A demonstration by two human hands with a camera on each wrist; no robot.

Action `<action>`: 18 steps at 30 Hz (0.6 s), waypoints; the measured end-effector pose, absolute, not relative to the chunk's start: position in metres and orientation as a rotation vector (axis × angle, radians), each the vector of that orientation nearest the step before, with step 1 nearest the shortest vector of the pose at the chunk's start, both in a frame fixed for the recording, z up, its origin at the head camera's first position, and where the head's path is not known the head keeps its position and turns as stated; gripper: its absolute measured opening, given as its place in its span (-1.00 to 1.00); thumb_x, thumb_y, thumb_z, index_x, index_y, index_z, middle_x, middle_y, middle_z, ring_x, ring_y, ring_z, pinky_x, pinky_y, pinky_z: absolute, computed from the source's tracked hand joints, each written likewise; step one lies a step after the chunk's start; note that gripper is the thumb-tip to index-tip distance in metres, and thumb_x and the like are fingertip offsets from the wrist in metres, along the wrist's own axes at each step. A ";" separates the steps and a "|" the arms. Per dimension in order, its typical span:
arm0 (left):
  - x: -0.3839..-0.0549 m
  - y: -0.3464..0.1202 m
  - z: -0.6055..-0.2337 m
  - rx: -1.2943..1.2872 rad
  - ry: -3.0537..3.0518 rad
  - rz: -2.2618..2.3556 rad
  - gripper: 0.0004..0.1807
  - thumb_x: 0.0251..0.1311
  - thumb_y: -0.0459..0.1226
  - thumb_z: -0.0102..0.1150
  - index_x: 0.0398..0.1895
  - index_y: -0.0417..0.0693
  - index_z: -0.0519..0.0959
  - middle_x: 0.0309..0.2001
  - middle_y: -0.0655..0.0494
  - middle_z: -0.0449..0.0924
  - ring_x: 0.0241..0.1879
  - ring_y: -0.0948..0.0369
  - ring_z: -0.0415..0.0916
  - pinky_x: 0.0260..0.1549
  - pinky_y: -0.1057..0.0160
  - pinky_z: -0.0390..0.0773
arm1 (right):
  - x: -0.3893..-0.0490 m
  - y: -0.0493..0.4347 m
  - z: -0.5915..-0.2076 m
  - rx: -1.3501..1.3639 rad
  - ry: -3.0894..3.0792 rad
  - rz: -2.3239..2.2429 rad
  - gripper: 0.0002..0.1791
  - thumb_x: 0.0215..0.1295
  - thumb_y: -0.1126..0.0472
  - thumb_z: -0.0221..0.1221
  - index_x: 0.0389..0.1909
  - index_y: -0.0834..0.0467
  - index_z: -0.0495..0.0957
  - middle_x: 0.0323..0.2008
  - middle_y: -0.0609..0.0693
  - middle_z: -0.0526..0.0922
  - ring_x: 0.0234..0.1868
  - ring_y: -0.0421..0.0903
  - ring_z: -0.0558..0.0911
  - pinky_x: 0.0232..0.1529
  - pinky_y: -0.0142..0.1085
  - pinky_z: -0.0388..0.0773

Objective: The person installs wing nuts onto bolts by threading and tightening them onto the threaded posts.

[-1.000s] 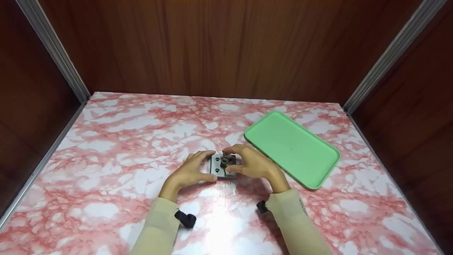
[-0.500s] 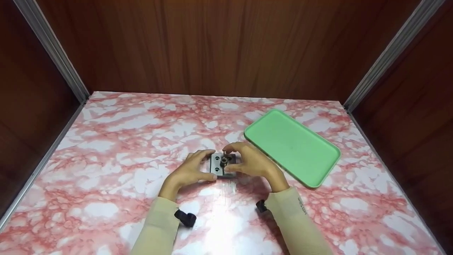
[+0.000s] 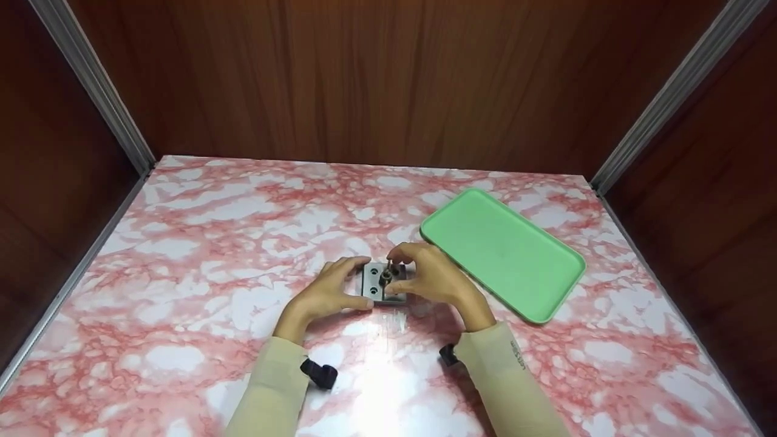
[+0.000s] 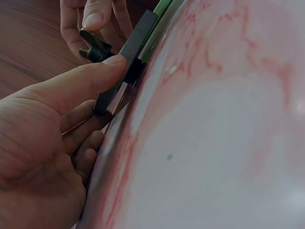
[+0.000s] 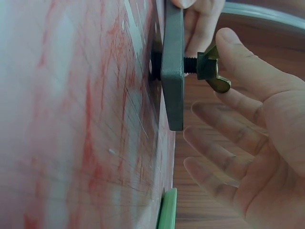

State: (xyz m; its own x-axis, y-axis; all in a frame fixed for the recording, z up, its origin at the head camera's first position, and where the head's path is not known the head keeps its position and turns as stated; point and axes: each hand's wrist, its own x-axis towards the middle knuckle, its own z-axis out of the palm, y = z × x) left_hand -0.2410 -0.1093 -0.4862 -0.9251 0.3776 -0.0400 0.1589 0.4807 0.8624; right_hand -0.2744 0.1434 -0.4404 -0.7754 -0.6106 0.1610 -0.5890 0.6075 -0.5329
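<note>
A grey metal plate (image 3: 377,297) with dark holes lies near the middle of the table. In the right wrist view a black threaded bolt (image 5: 190,65) stands out of its face, carrying a brass-coloured wing nut (image 5: 220,84). My left hand (image 3: 328,291) grips the plate's left part, thumb on the near edge and forefinger at the far edge. From the right, my right hand (image 3: 434,276) pinches the wings between thumb and forefinger, its other fingers loosely spread. The left wrist view shows the wing nut (image 4: 95,50) beyond my left thumb, with the plate (image 4: 138,40) seen edge-on.
A green tray (image 3: 504,255) lies at an angle behind and right of my right hand. The red-and-white marbled table (image 3: 200,243) is enclosed by dark wood panels (image 3: 364,85) at the back and sides, with metal posts in the corners.
The far wing of the nut has swung slightly to the right between my right thumb and forefinger. My left hand and the plate keep their places.
</note>
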 end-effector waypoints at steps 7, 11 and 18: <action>-0.241 -0.109 -0.487 0.460 2.506 1.413 0.03 0.08 -0.14 0.64 0.63 0.12 0.32 0.47 0.05 0.42 0.43 0.03 0.24 0.47 -0.14 0.25 | -0.275 0.141 -0.443 -1.015 2.828 -0.897 -0.35 0.04 -0.02 0.64 0.09 0.21 0.68 -0.04 0.10 0.79 0.03 0.09 0.74 0.11 -0.04 0.64; -0.241 -0.110 -0.487 0.465 2.504 1.418 0.02 0.08 -0.15 0.63 0.63 0.11 0.31 0.46 0.05 0.43 0.42 0.02 0.24 0.46 -0.14 0.26 | -0.275 0.140 -0.444 -1.013 2.842 -0.900 -0.37 0.03 -0.03 0.65 0.05 0.21 0.69 -0.08 0.08 0.79 0.00 0.06 0.74 0.08 -0.06 0.65; -0.241 -0.110 -0.487 0.469 2.489 1.439 0.02 0.08 -0.16 0.64 0.63 0.10 0.32 0.45 0.05 0.42 0.40 0.02 0.24 0.43 -0.14 0.29 | -0.274 0.140 -0.444 -1.029 2.850 -0.902 -0.39 0.04 -0.04 0.63 0.02 0.21 0.69 -0.09 0.07 0.79 -0.03 0.04 0.75 0.07 -0.07 0.67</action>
